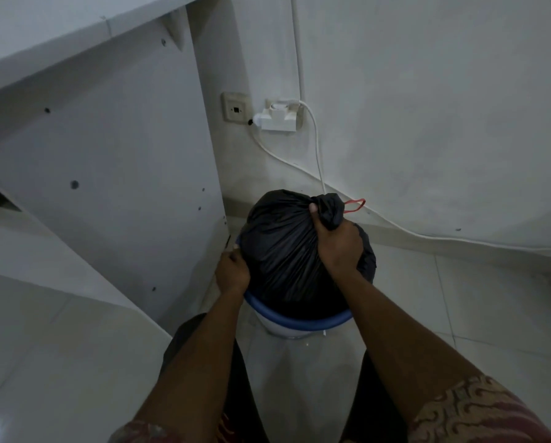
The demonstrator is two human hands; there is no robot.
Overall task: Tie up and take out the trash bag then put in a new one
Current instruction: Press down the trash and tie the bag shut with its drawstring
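A full black trash bag point(283, 251) bulges out of a white bin with a blue rim point(299, 321) on the floor near the wall. The bag's neck is gathered into a knot at the top, and a red drawstring loop point(355, 205) sticks out to its right. My right hand point(338, 239) grips the gathered neck just below the knot. My left hand point(232, 270) holds the bin's blue rim at its left side, fingers curled over the edge. The bin's body is mostly hidden by the bag and my arms.
A white cabinet side panel point(114, 187) stands close on the bin's left. On the wall behind are a socket point(236, 108) and a white adapter point(279, 118), with white cables point(315, 145) running down and along the baseboard. Pale floor tiles point(459, 314) spread to the right.
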